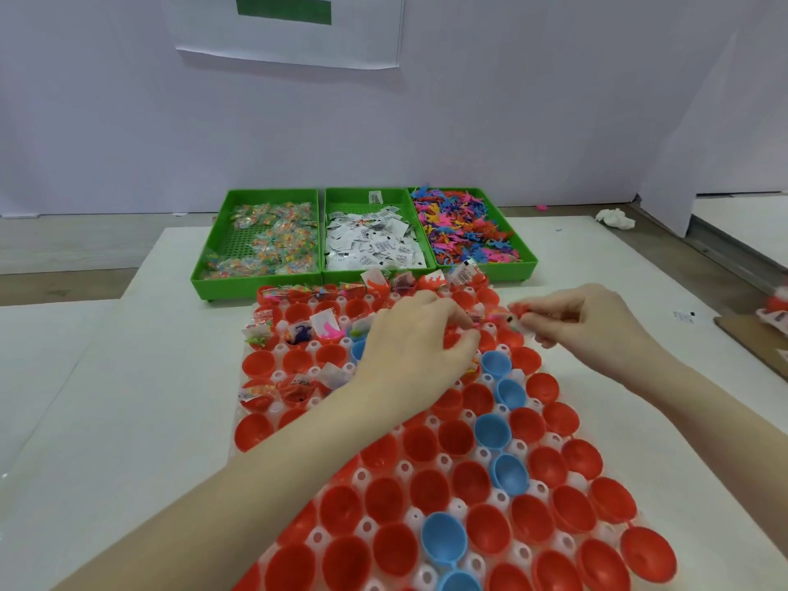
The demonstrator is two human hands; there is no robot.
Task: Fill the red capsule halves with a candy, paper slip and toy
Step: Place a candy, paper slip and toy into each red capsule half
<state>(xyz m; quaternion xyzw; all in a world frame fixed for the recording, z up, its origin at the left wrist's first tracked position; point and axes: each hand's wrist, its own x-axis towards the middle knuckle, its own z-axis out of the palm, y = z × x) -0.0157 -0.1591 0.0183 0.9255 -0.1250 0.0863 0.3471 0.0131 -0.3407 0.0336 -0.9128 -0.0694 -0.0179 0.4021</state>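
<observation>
A clear tray (pixel 460 509) holds several open red capsule halves (pixel 386 501) and a few blue ones (pixel 443 537). Halves in the far rows hold candy, slips and toys. My left hand (pixel 409 347) reaches over the upper middle of the tray, fingers curled down at a red half; what it pinches is hidden. My right hand (pixel 588 322) pinches a small bunch of items (pixel 514 317), blurred, just above the far right halves. Three green bins sit behind: candy (pixel 264 243), paper slips (pixel 375 243), colourful toys (pixel 464 226).
The tray lies on a white mat (pixel 149 398) over a table. A crumpled white tissue (pixel 614 218) lies at the back right. Cardboard with more items (pixel 763 322) sits at the right edge. A white wall panel stands behind the bins.
</observation>
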